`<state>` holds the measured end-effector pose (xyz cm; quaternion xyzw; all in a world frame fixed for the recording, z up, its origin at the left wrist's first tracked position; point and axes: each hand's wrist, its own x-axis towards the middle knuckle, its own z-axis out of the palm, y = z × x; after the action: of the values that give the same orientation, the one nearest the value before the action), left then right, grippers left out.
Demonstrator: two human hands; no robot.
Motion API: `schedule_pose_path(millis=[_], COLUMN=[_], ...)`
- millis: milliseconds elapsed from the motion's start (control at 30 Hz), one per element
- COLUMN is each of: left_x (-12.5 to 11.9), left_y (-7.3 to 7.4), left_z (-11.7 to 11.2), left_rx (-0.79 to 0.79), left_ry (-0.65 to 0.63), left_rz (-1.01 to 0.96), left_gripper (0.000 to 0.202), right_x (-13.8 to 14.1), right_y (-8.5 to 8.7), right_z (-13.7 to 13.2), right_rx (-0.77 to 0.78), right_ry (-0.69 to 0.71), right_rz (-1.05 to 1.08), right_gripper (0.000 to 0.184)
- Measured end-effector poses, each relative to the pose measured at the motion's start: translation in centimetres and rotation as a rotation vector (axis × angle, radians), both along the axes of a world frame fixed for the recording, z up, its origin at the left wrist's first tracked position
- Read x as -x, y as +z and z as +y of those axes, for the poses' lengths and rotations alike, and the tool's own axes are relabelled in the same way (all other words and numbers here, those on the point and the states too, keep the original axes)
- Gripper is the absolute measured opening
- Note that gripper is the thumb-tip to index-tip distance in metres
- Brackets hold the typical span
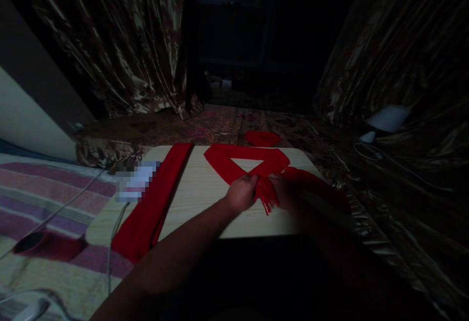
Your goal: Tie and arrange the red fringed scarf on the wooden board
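Nearest, left hand (242, 195): grip pinching the scarf's gathered end, fringe hanging below.
Right hand (285, 191): grip pinching the same bunch from the right, dark and blurred.
Scarf (249, 153): red, on the tabletop (198, 189), looped flat around a bare triangle; likely light, soft and floppy, best held by the gathered band, as loose strands could slip.
Cup (62, 247): dark red, seemingly on its side, left of the tabletop on the striped cover (82, 201); contents too dark to tell.
Red bundle (262, 139): beyond the far edge; cloth or bowl, I cannot tell.
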<state>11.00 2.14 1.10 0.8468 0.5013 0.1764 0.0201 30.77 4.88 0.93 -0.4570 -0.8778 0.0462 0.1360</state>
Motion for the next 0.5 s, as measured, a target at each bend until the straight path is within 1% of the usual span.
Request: schedule_pose_path(millis=[100, 167, 233, 300, 367, 433, 500], left_x=[-0.5, -0.6, -0.6, -0.5, -0.4, -0.3, -0.3], left_y=[0.2, 0.3, 0.3, 0.3, 0.3, 0.4, 0.4], left_z=[0.1, 0.1, 0.0, 0.0, -0.1, -0.2, -0.2], left_rx=[-0.028, -0.046, -0.061, -0.068, -0.058, -0.042, -0.028], left_ry=[-0.008, -0.04, -0.069, -0.082, -0.086, -0.09, -0.088], left_rz=[0.032, 0.047, 0.056, 0.056, 0.052, 0.041, 0.015], left_gripper=[0.026, 0.023, 0.025, 0.028, 0.03, 0.031, 0.03], right_x=[-1.4, -2.7, -4.4, -6.3, -8.3, -10.2, -11.5], right_y=[0.0, 0.3, 0.5, 0.6, 0.6, 0.7, 0.9], right_z=[-0.2, -0.5, -0.8, -0.8, -0.7, -0.5, -0.4], right_rx=[-0.004, -0.02, -0.062, -0.117, -0.161, -0.17, -0.142], right_ry=[0.106, 0.114, 0.038, -0.072, -0.155, -0.226, -0.308], right_rz=[0.05, 0.026, -0.04, -0.116, -0.163, -0.184, -0.2], right_gripper=[0.022, 0.032, 0.033, 0.025, 0.019, 0.019, 0.022])
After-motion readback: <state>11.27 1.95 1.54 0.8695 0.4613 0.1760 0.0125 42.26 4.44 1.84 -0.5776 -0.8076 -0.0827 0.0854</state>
